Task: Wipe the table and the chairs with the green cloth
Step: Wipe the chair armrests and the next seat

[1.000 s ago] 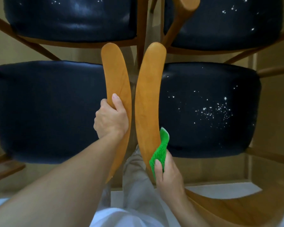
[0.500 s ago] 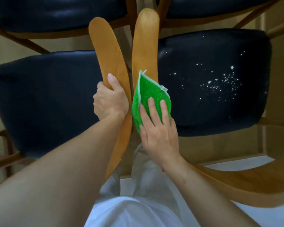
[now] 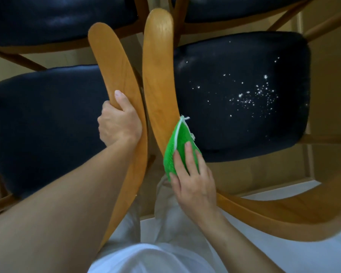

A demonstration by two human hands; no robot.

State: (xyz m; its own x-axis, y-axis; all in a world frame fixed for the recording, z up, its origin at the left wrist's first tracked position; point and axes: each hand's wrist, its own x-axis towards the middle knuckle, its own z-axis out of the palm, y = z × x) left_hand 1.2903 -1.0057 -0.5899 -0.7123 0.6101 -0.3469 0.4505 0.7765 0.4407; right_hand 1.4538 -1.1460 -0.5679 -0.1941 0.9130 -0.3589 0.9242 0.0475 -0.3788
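Green cloth low on the right backrest: chair-wiping in hand.
Right hand presses it flat-fingered against that backrest; left hand curls round the neighbouring backrest just left of it. White specks, probably crumbs, dot the seat to its right, so that seems next.

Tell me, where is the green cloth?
The green cloth is right of centre in the head view, under the right hand, against the right wooden backrest.

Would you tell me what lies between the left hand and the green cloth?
The head view shows a narrow gap and the right-hand chair's wooden rail between the left hand and the green cloth.
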